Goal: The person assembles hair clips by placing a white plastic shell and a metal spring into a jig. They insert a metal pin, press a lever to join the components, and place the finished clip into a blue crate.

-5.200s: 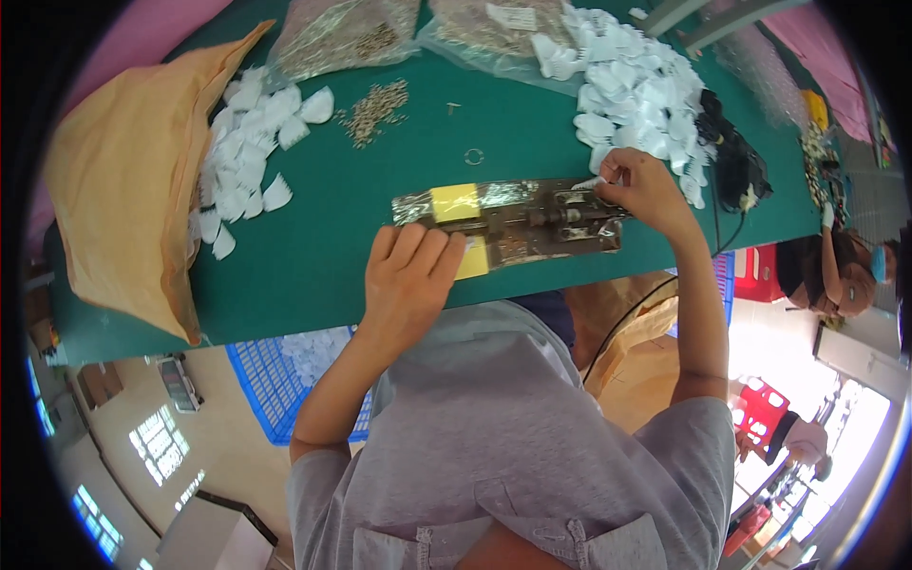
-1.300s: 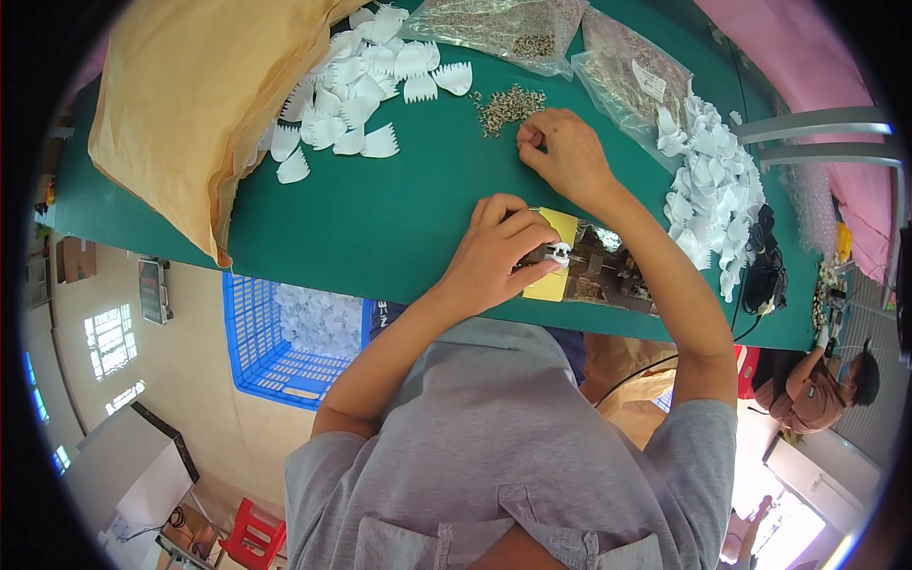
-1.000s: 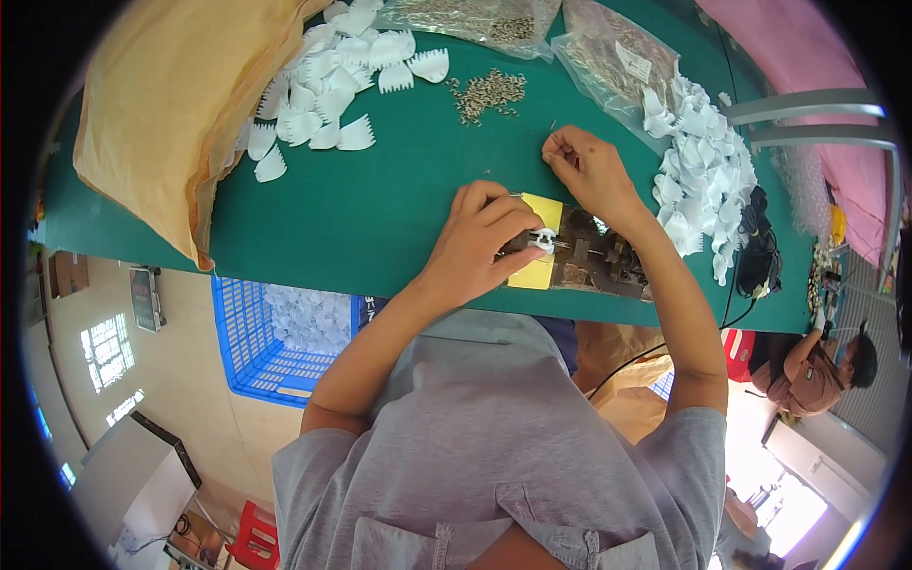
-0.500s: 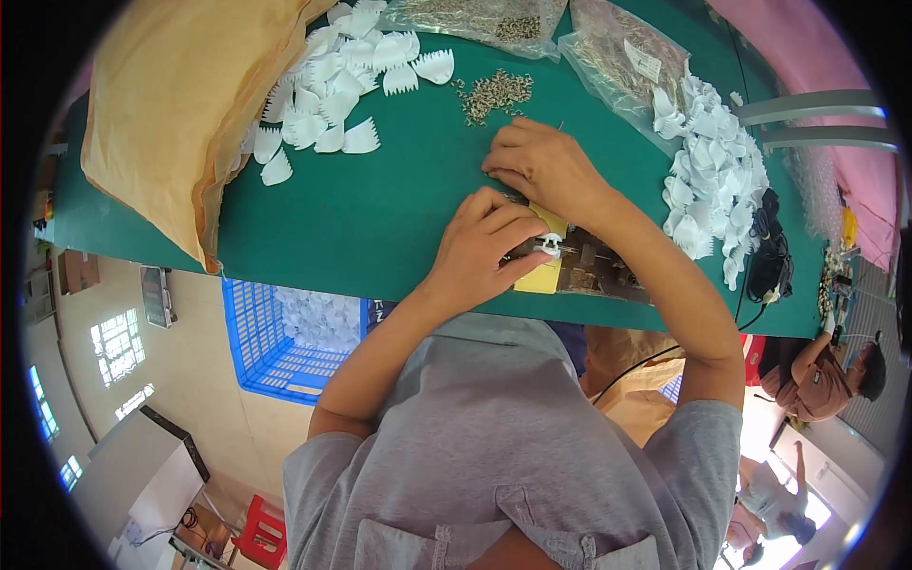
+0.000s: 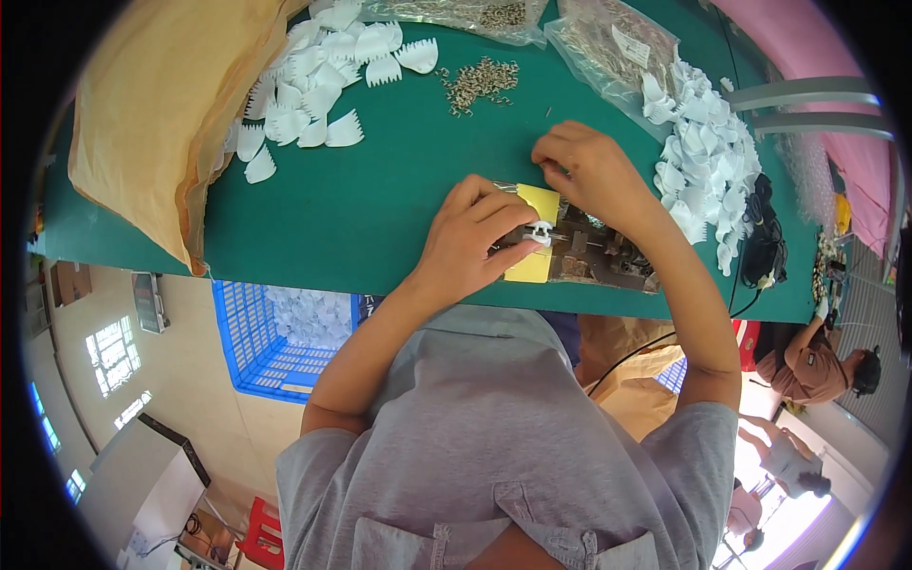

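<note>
My left hand [image 5: 472, 233] is closed, thumb and fingers pinching a white plastic hair claw clip [image 5: 540, 233]. The clip sits against thin metal prongs of a low metal jig [image 5: 598, 249] with a yellow plate [image 5: 538, 202] near the table's front edge. Over the jig's far side hangs my right hand [image 5: 591, 171], its fingers curled together; whatever they hold, if anything, is hidden. A small metal pin [image 5: 548, 112] lies on the green table beyond that hand. Further back is a heap of small metal springs [image 5: 479, 85].
Toothed white clip halves [image 5: 318, 85] spread at the back left beside a brown paper sack [image 5: 157, 123]. More white pieces [image 5: 703, 161] pile on the right, near black cable [image 5: 765, 242] and a clear bag [image 5: 613, 57]. A blue crate [image 5: 252, 342] stands below the table's left edge.
My right hand has moved right, away from my left hand, uncovering more of the yellow plate and jig. My left hand still holds the clip at the prongs. The view has shifted slightly.
</note>
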Available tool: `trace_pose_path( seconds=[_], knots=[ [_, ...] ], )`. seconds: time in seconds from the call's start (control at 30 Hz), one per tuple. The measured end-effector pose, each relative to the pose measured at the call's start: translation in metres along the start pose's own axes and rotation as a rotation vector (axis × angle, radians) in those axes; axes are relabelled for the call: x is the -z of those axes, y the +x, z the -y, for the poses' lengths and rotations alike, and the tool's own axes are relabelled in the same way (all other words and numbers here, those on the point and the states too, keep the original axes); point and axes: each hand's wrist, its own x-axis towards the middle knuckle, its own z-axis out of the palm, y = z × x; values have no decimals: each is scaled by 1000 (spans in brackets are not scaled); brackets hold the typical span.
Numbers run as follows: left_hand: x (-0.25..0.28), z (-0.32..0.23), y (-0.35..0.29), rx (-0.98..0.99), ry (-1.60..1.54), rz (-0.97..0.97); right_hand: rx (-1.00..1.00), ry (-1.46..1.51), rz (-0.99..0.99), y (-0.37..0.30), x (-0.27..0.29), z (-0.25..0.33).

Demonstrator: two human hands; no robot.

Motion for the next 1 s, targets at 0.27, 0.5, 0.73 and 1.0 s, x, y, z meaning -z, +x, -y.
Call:
trace_pose_path(
  seconds=[0.27,0.5,0.73,1.0],
  knots=[
    [-1,-4,3,-43,26,-19,-197,251,-96,-4,-17,2],
    [0,-2,2,-12,26,-3,-379,371,-128,-11,-8,9],
    [-1,-2,3,18,-6,-8,-335,473,-69,-56,14,65],
    [-1,-3,4,12,-2,-8,-278,297,-133,-63,4,73]
  ],
)
